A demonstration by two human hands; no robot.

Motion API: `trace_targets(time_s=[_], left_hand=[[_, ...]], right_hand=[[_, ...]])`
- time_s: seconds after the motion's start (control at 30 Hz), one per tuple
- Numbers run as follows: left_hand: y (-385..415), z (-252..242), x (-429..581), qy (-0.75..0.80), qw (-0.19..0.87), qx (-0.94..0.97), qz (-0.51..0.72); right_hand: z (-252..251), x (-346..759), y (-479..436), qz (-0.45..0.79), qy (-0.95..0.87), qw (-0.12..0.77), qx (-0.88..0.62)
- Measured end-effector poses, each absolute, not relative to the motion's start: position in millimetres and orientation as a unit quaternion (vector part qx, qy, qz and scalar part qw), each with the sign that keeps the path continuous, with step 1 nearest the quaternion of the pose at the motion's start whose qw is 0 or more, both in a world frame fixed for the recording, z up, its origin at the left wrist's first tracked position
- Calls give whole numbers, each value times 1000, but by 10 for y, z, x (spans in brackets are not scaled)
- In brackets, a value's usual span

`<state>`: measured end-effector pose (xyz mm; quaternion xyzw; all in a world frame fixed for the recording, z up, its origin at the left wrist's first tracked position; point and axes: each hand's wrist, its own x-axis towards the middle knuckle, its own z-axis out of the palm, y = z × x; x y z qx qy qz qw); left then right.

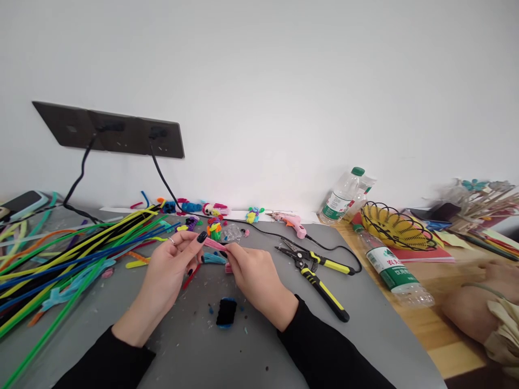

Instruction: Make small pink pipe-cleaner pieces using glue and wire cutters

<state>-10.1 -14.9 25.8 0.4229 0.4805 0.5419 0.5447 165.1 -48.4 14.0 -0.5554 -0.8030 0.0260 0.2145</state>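
A short bundle of pink pipe cleaners point(214, 245) is stretched between my two hands above the grey table. My left hand point(170, 270) pinches its left end between thumb and forefinger. The right end is in the closed fingers of my right hand point(255, 275). Below the hands lies a small black fuzzy block point(226, 312) with blue edges. Light blue pieces point(214, 258) and a red strip point(191, 276) lie behind and beside the fingers.
Long coloured pipe cleaners point(73, 259) cover the left. Pliers point(314, 270) and a pink glue gun point(290, 220) with its cable lie right of my hands. Farther right are bottles point(393, 270), a yellow basket point(395, 227) and another person's arm point(472, 313).
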Motion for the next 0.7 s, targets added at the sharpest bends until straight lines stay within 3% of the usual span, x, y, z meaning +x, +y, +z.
trace_targets(time_s=[0.33, 0.53, 0.7], left_hand=[[-101, 158, -148, 489, 547, 438, 519], [-140, 220, -121, 479, 450, 599, 458], [-142, 198, -115, 479, 444, 611, 448]], right_hand=[[98, 1686, -473, -10, -815, 255, -521], [71, 1771, -437, -39, -816, 279, -505], [100, 1788, -455, -34, -829, 270, -489]])
